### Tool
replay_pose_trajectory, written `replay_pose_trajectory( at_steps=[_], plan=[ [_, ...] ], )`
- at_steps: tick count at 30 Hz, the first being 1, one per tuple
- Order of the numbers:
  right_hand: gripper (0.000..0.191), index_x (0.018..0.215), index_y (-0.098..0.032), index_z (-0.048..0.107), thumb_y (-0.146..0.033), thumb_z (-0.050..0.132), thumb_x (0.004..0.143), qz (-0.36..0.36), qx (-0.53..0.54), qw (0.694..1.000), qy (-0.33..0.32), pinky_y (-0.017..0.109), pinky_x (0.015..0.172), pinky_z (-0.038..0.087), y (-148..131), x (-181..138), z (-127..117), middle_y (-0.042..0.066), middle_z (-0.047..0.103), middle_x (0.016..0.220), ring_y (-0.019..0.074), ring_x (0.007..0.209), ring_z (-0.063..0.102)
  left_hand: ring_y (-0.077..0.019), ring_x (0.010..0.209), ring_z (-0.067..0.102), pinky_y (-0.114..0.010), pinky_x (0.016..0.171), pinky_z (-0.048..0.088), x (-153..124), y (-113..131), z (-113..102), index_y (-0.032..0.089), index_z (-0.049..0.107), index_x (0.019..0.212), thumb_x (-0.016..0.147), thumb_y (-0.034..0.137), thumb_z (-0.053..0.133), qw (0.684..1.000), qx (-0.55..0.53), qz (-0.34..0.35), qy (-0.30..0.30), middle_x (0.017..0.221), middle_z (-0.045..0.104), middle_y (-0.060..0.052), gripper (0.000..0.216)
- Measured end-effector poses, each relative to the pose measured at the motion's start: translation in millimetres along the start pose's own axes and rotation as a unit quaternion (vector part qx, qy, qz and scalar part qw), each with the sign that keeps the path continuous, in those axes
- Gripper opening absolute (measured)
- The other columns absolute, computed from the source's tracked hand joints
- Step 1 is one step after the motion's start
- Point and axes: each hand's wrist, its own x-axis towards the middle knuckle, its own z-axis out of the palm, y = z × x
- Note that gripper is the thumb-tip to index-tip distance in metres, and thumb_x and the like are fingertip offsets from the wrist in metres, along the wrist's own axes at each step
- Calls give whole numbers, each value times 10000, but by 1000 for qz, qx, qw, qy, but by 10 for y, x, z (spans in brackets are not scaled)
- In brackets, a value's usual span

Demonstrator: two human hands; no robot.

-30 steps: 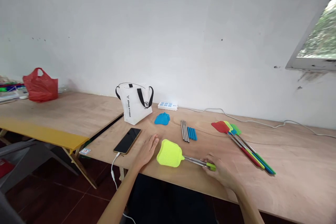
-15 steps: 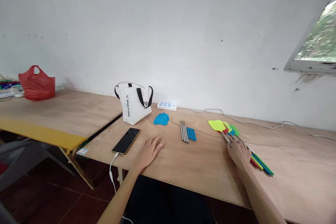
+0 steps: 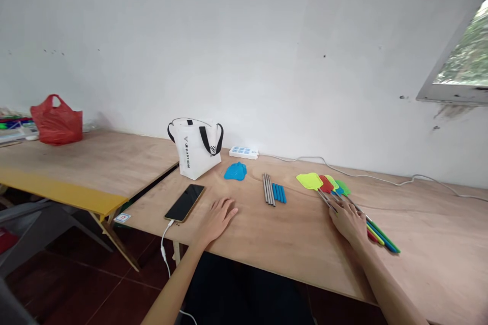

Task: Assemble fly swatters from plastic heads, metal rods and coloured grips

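Note:
My left hand (image 3: 218,221) lies palm down near the table's front edge, fingers stretched out, holding nothing. On the right, my right hand (image 3: 347,221) rests over the metal rods of several fly swatters, its fingers laid across them. The swatters' heads fan out beyond the fingers: a yellow head (image 3: 309,180), a red head (image 3: 325,183) and green and blue ones partly overlapped. Coloured handles (image 3: 385,238) stick out on the near right side of the hand. Between my hands lie several grey metal rods (image 3: 269,190), short blue tubes (image 3: 279,193) and blue swatter heads (image 3: 235,171) in a stack.
A black-screened phone (image 3: 185,203) on a white cable lies left of my left hand. Behind it stands a white bag (image 3: 198,152) with black handles. A power strip (image 3: 244,152) sits by the wall. A red plastic bag (image 3: 57,122) rests on the left table.
The yellow and red swatter heads have slid left and spread apart, so more of the red one shows. My right hand lies flatter over the rods. My left hand stays put.

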Motion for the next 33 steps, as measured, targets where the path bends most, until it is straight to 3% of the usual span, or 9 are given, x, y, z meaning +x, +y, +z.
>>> replay_pose_trajectory(
  at_steps=[5,11,17,23,33],
  plan=[
    [508,1469,-395,493,-339,299,1003,8,-3,1000,1,533,1057,376,-19,-2,-4,51,560,1464,265,1345,471,-279,1285,526,-467,1111,408,3,-1,-3,253,566,1315,1051,540,330,1000,5,1,0,1387,549,-85,456],
    [484,1430,-433,530,-422,268,1023,3,3,1000,-1,552,1062,377,151,11,64,19,440,1575,278,1380,433,-281,1276,526,-473,1108,408,-1,-3,-7,249,578,1302,1051,553,320,1000,4,4,1,1391,547,-89,471],
    [561,1544,-448,343,-551,256,999,46,69,996,-36,609,1040,392,376,55,90,11,385,1614,333,1367,454,-278,1267,530,-466,1100,420,2,-1,-9,255,583,1294,1044,554,337,1000,3,7,2,1380,549,-84,461],
    [568,1496,-441,443,-584,247,983,60,90,989,-100,618,1014,414,591,156,109,17,396,1605,358,1414,397,-284,1262,533,-473,1100,417,8,-13,3,260,584,1295,1042,537,356,1000,3,5,3,1377,554,-86,439],
    [595,1488,-371,481,-553,236,976,100,88,989,-57,583,1005,414,601,122,201,95,456,1553,358,1361,446,-287,1256,541,-473,1097,421,11,-27,16,261,571,1303,1041,501,377,1000,11,7,1,1385,553,-84,405]
  ],
)
